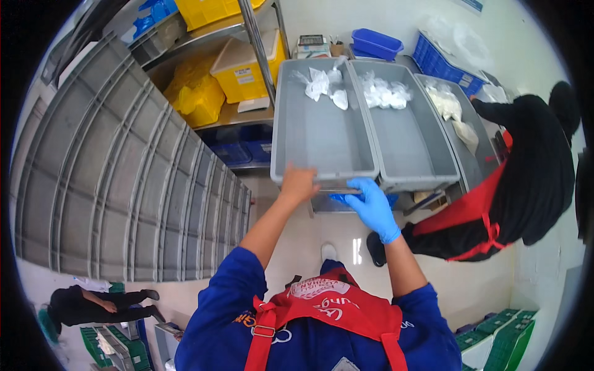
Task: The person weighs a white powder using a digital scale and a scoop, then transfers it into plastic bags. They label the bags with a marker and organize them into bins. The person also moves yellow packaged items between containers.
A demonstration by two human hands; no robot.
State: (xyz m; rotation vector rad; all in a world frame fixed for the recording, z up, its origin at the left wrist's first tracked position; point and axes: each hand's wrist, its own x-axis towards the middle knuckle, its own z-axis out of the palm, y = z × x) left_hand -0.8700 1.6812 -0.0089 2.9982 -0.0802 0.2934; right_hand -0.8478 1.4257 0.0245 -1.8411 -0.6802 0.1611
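In the grey tub [322,139] at twelve o'clock, white bags [318,85] are laid far back; the near end is left unfilled. Whether its rim is gripped by left hand [299,184] or half-curled right hand [374,207] cannot be told.

Red apron [365,318]: white lettering across the bib, large enough to pick out but cut by folds; pale printed emblem [318,287] above it, with more lettering alongside. Blue shirt [216,309]: orange and white lettering left of the bib, part hidden by the strap; small white characters right of it. Yellow bin [232,85] on the rack: white label, dark print, too small to read. Blue crate [427,54]: white label [465,80], print unreadable. Wall sign [473,5], top edge: cropped, unreadable.
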